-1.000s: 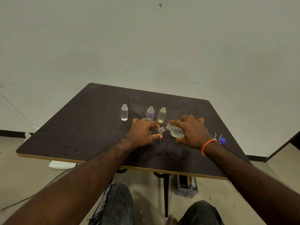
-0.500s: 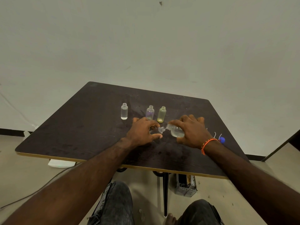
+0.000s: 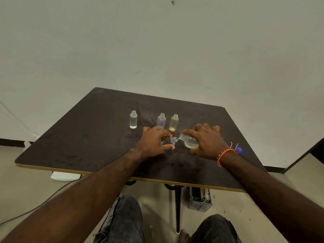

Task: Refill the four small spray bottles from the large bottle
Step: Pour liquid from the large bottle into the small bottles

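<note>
My right hand (image 3: 206, 141) grips the large clear bottle (image 3: 189, 142), tilted left with its neck down toward the mouth of a small clear bottle (image 3: 172, 140). My left hand (image 3: 154, 142) is closed around that small bottle, hiding most of its body. Behind my hands three uncapped small bottles stand upright on the dark table (image 3: 87, 137): a clear one (image 3: 133, 119) at the left, a purple-tinted one (image 3: 161, 121), and a yellow-green one (image 3: 174, 123).
Spray tops with thin white tubes (image 3: 234, 146) and a blue cap (image 3: 238, 150) lie right of my right wrist. Under the table's front edge sits a grey slotted box (image 3: 199, 199) beside the black table leg (image 3: 178, 207). My knees show below.
Both hands hold their places with the large bottle still tipped against the small one. Only the camera view shifted slightly.
</note>
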`<control>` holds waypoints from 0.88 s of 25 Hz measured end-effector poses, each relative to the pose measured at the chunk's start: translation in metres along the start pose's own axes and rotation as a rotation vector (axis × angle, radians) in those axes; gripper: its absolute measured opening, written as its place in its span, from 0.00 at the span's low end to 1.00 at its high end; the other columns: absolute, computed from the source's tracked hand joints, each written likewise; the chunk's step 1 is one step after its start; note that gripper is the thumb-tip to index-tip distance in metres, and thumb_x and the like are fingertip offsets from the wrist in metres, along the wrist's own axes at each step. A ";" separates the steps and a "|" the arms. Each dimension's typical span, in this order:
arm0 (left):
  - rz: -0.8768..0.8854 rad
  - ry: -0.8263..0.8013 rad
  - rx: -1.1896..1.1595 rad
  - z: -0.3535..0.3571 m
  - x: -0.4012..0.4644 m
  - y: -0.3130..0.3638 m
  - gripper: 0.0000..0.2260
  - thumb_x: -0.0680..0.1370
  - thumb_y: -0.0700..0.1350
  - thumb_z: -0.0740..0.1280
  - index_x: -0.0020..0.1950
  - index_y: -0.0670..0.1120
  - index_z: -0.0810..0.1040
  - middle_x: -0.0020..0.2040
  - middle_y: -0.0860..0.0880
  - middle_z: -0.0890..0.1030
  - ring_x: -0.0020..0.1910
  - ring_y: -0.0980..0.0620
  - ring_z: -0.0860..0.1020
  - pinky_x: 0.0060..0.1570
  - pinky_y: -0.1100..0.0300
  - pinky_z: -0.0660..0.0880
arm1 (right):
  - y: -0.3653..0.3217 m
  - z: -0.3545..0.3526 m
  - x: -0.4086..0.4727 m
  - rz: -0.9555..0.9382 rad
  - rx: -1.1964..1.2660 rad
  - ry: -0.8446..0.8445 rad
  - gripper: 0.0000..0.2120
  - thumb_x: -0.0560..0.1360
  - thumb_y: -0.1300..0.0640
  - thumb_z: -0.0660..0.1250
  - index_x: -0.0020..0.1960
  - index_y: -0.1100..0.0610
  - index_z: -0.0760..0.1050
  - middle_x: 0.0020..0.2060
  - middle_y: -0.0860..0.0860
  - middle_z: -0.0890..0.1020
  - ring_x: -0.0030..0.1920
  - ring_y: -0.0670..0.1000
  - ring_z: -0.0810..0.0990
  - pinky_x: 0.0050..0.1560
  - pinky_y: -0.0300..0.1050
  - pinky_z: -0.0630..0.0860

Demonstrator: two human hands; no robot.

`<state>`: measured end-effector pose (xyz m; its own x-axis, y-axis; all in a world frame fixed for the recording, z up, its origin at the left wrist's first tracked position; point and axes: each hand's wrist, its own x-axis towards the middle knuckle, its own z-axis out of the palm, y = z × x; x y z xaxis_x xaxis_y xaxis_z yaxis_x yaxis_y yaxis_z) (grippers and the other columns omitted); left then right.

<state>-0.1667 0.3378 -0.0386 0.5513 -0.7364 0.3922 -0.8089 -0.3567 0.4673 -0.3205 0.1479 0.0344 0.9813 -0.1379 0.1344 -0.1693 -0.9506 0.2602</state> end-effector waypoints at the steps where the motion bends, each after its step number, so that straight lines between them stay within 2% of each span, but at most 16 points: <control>1: 0.001 -0.004 0.000 0.000 0.000 0.000 0.21 0.74 0.64 0.75 0.63 0.56 0.81 0.53 0.59 0.81 0.53 0.60 0.70 0.63 0.52 0.61 | 0.000 -0.001 0.000 -0.002 0.000 -0.001 0.34 0.71 0.37 0.68 0.75 0.37 0.61 0.60 0.49 0.73 0.62 0.53 0.69 0.57 0.54 0.62; 4: 0.004 -0.002 -0.003 0.001 0.001 -0.001 0.22 0.74 0.64 0.74 0.64 0.57 0.81 0.55 0.57 0.83 0.54 0.60 0.71 0.62 0.53 0.59 | -0.001 -0.001 -0.001 -0.004 0.002 -0.004 0.34 0.71 0.38 0.68 0.75 0.37 0.61 0.61 0.49 0.73 0.62 0.53 0.69 0.57 0.54 0.62; 12: -0.004 0.001 -0.001 0.001 0.002 -0.001 0.22 0.74 0.63 0.75 0.64 0.56 0.81 0.55 0.57 0.82 0.53 0.60 0.70 0.62 0.53 0.60 | -0.002 -0.003 0.001 -0.008 -0.017 -0.015 0.35 0.71 0.37 0.68 0.75 0.36 0.60 0.61 0.49 0.72 0.62 0.52 0.69 0.58 0.54 0.63; 22: -0.008 -0.015 -0.013 0.003 0.001 -0.003 0.22 0.74 0.64 0.74 0.64 0.57 0.81 0.56 0.56 0.82 0.56 0.57 0.74 0.62 0.54 0.58 | -0.003 -0.003 0.002 -0.014 -0.029 -0.010 0.35 0.70 0.37 0.68 0.75 0.37 0.61 0.61 0.49 0.73 0.62 0.53 0.70 0.57 0.54 0.63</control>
<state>-0.1644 0.3366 -0.0417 0.5543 -0.7422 0.3768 -0.8019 -0.3547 0.4809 -0.3184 0.1515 0.0361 0.9844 -0.1279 0.1210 -0.1582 -0.9440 0.2895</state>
